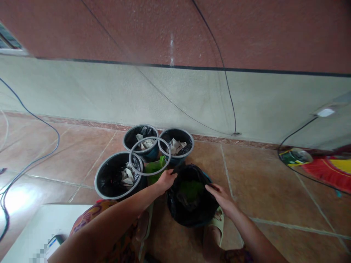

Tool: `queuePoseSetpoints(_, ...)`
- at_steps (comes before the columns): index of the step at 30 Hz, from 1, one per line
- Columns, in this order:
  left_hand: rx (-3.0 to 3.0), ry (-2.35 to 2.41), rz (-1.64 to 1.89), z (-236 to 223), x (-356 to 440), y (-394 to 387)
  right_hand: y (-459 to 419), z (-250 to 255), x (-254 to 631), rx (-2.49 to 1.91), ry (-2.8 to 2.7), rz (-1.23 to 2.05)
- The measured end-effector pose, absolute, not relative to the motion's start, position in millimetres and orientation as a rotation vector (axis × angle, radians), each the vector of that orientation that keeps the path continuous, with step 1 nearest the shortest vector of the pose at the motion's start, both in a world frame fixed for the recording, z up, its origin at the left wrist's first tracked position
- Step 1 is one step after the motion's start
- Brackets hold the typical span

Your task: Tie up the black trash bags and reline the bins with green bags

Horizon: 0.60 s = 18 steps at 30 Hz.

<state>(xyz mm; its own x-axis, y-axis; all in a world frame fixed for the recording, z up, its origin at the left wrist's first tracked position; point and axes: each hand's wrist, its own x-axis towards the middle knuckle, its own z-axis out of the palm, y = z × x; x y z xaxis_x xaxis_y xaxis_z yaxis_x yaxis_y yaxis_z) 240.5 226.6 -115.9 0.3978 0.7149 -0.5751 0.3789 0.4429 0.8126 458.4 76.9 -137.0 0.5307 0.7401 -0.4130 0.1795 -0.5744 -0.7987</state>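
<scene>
Fingers [173,175] of the left hand [165,181] are gripping the left edge of a black bag [178,215], and those of the right hand [221,196] are pinching its right edge. The bag is lining a bin [208,178] at lower centre. Up and left, a grey ring [150,174] is lying near three paper-holding bins [178,160].

Bins [108,177] at left, roomy floor [255,179] right
</scene>
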Motion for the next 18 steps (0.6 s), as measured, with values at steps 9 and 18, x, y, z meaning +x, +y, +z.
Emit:
queuePoseSetpoints(9,1.508,1.378,0.553,-106,239,246,78,-132,476,-2.255,-0.537,0.723)
queuePoseSetpoints(18,1.833,1.336,0.02,-95,233,244,76,-132,487,-2.257,-0.44,0.564)
